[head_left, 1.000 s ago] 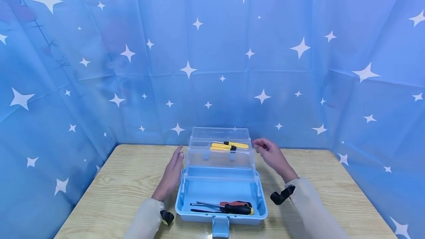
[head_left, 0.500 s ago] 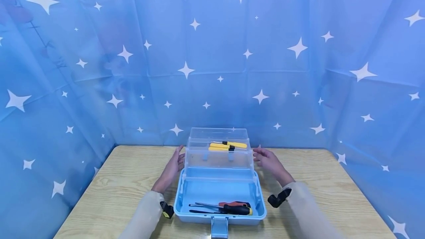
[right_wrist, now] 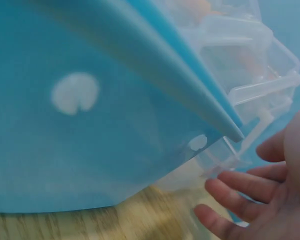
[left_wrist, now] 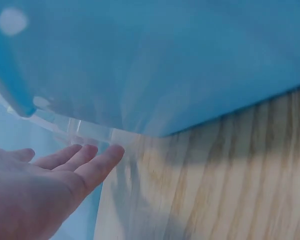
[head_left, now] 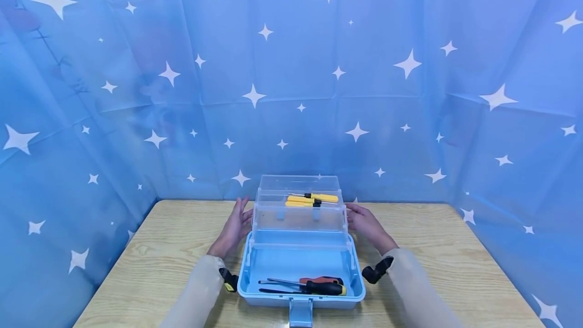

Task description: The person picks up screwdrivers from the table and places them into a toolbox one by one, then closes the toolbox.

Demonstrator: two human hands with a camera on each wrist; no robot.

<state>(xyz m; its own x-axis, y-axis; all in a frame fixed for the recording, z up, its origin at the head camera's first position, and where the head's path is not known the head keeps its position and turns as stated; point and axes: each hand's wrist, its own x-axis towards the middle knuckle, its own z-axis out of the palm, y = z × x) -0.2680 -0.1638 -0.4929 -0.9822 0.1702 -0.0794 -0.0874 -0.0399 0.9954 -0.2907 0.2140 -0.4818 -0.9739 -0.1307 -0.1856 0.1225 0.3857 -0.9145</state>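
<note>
A light blue toolbox (head_left: 291, 262) stands open on the table, its clear plastic trays (head_left: 298, 221) raised behind the base. Several small yellow-handled screwdrivers (head_left: 323, 198) lie in an upper tray. In the base are a black-and-yellow-handled screwdriver (head_left: 325, 288), a red-handled tool (head_left: 321, 280) and a thin black tool. My left hand (head_left: 233, 229) is beside the trays' left side, fingers extended, as the left wrist view shows. On the right side, my right hand (head_left: 370, 227) has loosely bent fingers near the clear plastic; whether either hand touches it cannot be told.
A blue latch (head_left: 300, 313) hangs down at the front of the base. The wood-grain table (head_left: 182, 237) extends on both sides of the toolbox. Behind it hangs a blue curtain (head_left: 291, 65) with white stars, close to the table's back edge.
My right hand has come down slightly from the upper tray's corner and its fingers have loosened. My left hand's fingers have spread apart. The toolbox and tools stay put; the view shifts slightly.
</note>
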